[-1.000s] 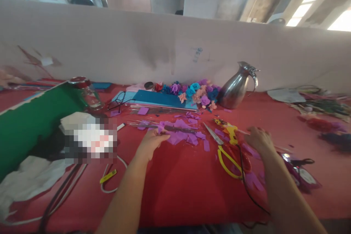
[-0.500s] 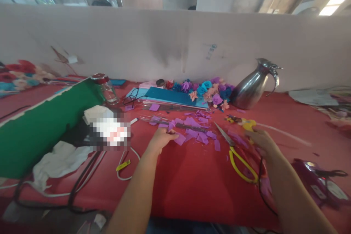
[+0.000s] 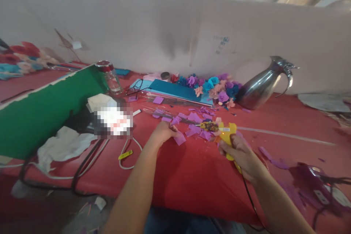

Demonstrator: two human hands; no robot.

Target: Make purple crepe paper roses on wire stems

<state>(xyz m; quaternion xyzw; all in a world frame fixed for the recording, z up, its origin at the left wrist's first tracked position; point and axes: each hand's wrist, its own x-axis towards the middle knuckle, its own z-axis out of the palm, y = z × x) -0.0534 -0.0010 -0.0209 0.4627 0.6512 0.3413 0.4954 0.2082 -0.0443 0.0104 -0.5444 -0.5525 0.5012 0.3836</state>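
My left hand pinches a small piece of purple paper just over the near side of a pile of similar purple cut pieces. A yellow glue gun is gripped in my right hand. Its nozzle, crusted with dark residue, points left over the scraps, a little to the right of my left hand. From its back end a long clear glue stick sticks out to the right, and a dark cord hangs below. Thin wire stems lie among the scraps. The scissors are mostly hidden behind my right hand and arm.
Blue sheets and paper flowers lie at the back, beside a metal jug. Leftward are a green box wall, a red-lidded jar and looped cables. A purple device sits at right.
My right hand has lifted the glue gun and swung it left, over the scraps and in front of the scissors. My left hand keeps its purple piece. The camera view has tipped down slightly.
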